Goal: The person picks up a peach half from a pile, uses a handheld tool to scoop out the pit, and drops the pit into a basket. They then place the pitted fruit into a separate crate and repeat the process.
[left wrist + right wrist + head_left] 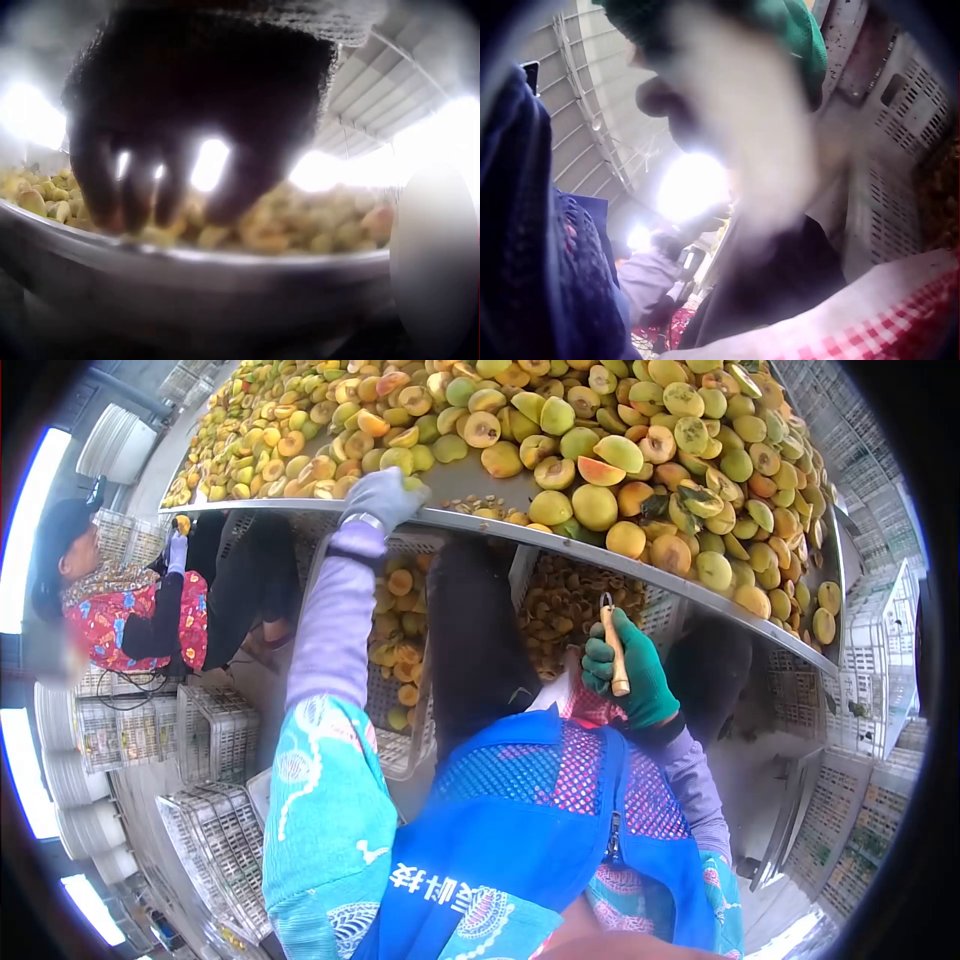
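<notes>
My left hand (385, 498), in a grey glove, reaches over the metal rim of the sorting table (480, 525). Its fingers point down at the yellow-green peaches (350, 445), many of them halved, and a green one shows right at the fingertips. In the left wrist view, light passes between the dark fingers (172, 195), whose tips overlap the fruit. My right hand (640, 675), in a green glove, grips the wooden handle of a pitting tool (615, 650) with a small metal loop at its top. It is held upright near my lap, and looms blurred in the right wrist view.
Below the table rim stand a crate of peach halves (400, 630) and another of brown pits (570, 605). A seated person (130, 600) works at the left. White plastic crates (215, 840) stand at the left, others (870, 670) at the right.
</notes>
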The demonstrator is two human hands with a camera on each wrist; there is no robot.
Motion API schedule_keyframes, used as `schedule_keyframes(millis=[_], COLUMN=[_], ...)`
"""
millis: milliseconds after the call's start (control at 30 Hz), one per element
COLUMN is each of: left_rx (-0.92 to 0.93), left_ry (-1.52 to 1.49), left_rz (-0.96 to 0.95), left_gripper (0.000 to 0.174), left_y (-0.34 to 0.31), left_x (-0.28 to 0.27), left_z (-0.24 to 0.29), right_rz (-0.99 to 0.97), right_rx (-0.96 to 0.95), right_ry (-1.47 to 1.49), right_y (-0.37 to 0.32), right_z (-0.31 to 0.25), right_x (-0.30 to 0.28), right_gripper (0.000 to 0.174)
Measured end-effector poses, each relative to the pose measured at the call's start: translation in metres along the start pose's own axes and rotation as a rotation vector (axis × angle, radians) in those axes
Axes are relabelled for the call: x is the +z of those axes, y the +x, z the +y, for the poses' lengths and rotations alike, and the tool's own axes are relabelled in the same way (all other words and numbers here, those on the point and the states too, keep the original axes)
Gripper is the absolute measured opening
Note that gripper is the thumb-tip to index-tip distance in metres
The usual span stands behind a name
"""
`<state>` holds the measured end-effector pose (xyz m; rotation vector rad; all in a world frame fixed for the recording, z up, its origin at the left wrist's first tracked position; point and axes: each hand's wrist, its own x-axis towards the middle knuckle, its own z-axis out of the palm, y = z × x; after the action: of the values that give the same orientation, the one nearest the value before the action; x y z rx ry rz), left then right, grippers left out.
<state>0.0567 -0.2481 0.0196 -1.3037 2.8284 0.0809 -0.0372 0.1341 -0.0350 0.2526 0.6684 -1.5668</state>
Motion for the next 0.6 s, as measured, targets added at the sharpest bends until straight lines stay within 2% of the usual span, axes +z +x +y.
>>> schedule_keyframes(millis=[100,133,200,233,267,333,433,500,567,600], left_rx=[0.082,0.096,0.08,-0.021,-0.014,0.044,0.212,0.307,0.395,0.368], left_ry=[0.241,0.227,0.078,-0.333,-0.95,-1.748,-2.205,-2.293,-2.269,-2.291], left_rz=[-0.164,-0.134,-0.084,-0.22,-0.238,-0.295,-0.462,-0.583,-0.643,-0.64], left_gripper=[0.05,0.051,0.051,0.048,0.043,0.045,0.05,0.053,0.057,0.054], left_y=[0.036,0.041,0.03,0.022,0.022,-0.001,-0.039,-0.062,-0.079,-0.087], left_x=[0.01,0.011,-0.01,-0.022,-0.005,0.005,0.013,0.012,0.011,0.007], left_z=[0.021,0.023,0.026,0.022,0.014,0.014,0.057,0.086,0.107,0.117], right_rz=[0.073,0.093,0.189,0.216,0.246,0.235,0.193,0.23,0.242,0.244], right_rx=[-0.05,-0.068,-0.224,-0.3,-0.373,-0.509,-0.836,-1.047,-1.136,-1.179], right_ry=[-0.093,-0.137,-0.372,-0.5,-0.625,-0.796,-1.152,-1.416,-1.475,-1.504], right_y=[-0.006,-0.009,-0.018,-0.022,-0.024,-0.015,0.005,0.013,0.018,0.019], right_z=[0.003,0.005,0.004,0.002,0.0,-0.004,-0.009,-0.014,-0.019,-0.021], right_x=[0.009,0.014,0.033,0.04,0.046,0.054,0.062,0.071,0.075,0.075], right_gripper=[0.035,0.036,0.034,0.034,0.033,0.031,0.027,0.026,0.027,0.027])
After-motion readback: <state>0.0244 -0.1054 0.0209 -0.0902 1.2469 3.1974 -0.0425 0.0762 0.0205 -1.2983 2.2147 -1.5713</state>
